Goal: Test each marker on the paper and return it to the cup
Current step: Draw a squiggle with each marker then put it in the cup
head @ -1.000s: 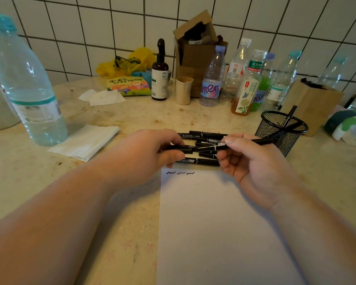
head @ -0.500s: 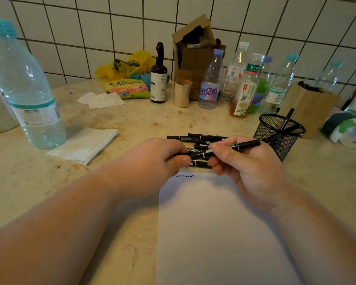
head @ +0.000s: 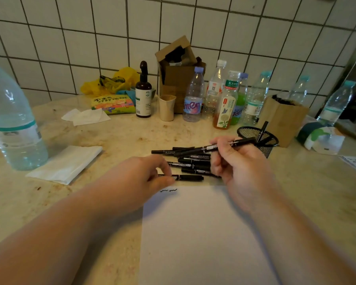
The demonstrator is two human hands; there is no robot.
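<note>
The right hand (head: 237,169) holds a black marker (head: 216,148) in its fingers, up over the pile of markers (head: 190,161) and pointing toward the mesh cup (head: 257,138). The left hand (head: 140,177) pinches the end of another marker (head: 185,177) lying just above the paper (head: 203,233). The paper has small black squiggles (head: 169,190) near its top edge.

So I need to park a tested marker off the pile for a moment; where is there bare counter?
Free: the counter between the folded napkin and the marker pile, and right of the paper below the mesh cup. Crowded: the back row of bottles by the wall.
</note>
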